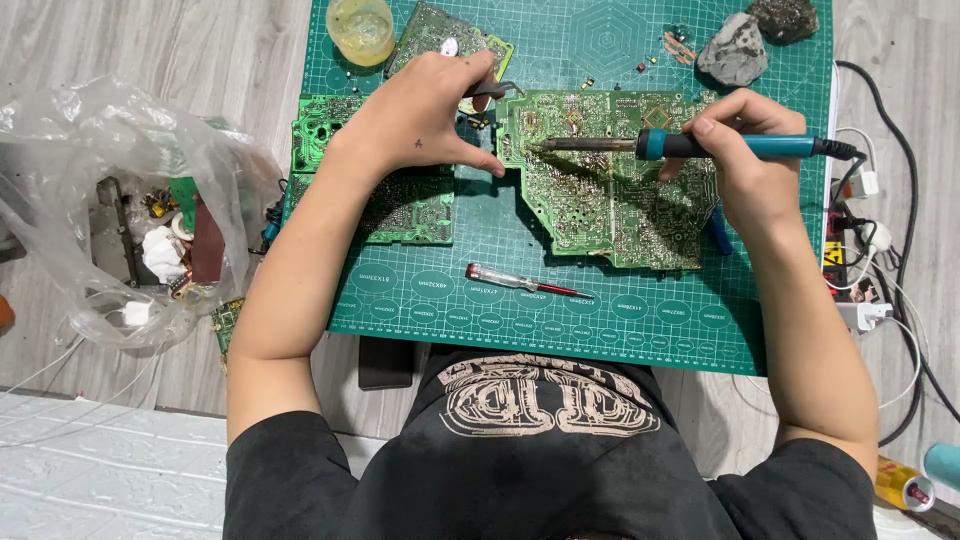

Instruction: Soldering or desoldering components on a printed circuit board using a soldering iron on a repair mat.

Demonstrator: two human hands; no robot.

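My right hand (748, 165) grips a teal-handled soldering iron (735, 147), its metal tip resting on the upper left part of a large green circuit board (610, 195). My left hand (425, 115) holds metal tweezers (497, 90) at that board's top left edge. A second green circuit board (415, 205) lies under my left wrist. All of it sits on a green cutting mat (600, 310) on the floor.
A red-and-clear screwdriver (525, 282) lies on the mat near me. A yellowish jar (361, 30), a third board (440, 35) and two grey rocks (735, 50) sit at the far edge. A clear plastic bag of parts (130, 215) is left; cables and plugs (870, 240) right.
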